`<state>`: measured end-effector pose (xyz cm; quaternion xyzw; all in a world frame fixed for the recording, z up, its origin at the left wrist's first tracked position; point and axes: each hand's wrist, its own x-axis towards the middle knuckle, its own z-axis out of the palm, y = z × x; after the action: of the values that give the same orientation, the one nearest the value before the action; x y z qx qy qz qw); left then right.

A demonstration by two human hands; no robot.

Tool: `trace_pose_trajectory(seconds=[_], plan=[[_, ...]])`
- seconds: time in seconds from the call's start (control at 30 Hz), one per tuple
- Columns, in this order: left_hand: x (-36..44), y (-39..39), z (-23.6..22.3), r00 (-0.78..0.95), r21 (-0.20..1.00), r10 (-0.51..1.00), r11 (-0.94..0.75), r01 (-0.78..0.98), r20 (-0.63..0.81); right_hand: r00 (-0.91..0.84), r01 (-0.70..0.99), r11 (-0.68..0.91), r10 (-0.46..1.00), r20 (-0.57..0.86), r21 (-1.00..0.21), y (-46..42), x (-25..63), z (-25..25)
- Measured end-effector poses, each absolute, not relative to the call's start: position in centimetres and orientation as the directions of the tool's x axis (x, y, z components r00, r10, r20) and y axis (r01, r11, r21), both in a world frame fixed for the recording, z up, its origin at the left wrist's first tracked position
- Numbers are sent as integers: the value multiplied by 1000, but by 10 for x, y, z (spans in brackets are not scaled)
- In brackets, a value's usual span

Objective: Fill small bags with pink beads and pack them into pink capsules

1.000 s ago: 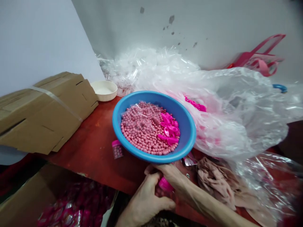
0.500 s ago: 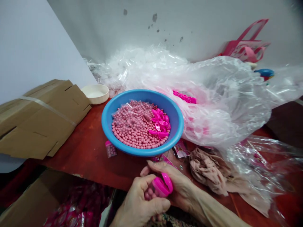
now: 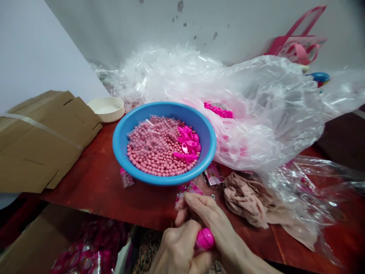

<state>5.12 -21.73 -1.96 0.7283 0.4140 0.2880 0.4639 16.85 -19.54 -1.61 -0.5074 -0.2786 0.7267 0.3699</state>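
Note:
A blue bowl (image 3: pixel 122 129) on the red table (image 3: pixel 97 182) holds many small pink beads (image 3: pixel 154 152), a clear bag and a few bright pink plastic caps (image 3: pixel 186 140). Below it, at the table's near edge, my left hand (image 3: pixel 178 249) is curled round a small container whose bright pink cap (image 3: pixel 204 239) shows. My right hand (image 3: pixel 208 217) lies over it, its fingers pressed on the cap and the container. A small filled bag of beads (image 3: pixel 126 178) lies beside the bowl.
Flattened cardboard boxes (image 3: pixel 40 137) lie at the left, with a white dish (image 3: pixel 106 108) behind them. Crumpled clear plastic bags (image 3: pixel 256 110) fill the back and right. A beige cloth (image 3: pixel 245 196) lies right of my hands. An open box of pink packets (image 3: pixel 85 255) sits below the table.
The view has shifted, so the bowl sits further left and higher. The open pink cap seen half a second ago is now closed down, with both hands lower and tighter round the container.

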Motion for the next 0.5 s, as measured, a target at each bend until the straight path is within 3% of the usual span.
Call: trace_pose_trajectory(seconds=[0.1,0.27,0.37,0.5], plan=[[56,-222,-25,490,818,862,-370,440,127,-94,-74,-462,886,-455,-884,-199,174,-10],[61,-228,-30,504,646,839,-503,575,205,-156,48,-469,868,-471,-882,-205,178,-15],[63,-231,-36,498,694,852,-458,556,163,-178,89,-452,870,-460,-888,-208,182,-23],[70,-225,-41,368,889,929,-191,415,28,-118,98,-422,894,-431,-901,-197,183,-29]])
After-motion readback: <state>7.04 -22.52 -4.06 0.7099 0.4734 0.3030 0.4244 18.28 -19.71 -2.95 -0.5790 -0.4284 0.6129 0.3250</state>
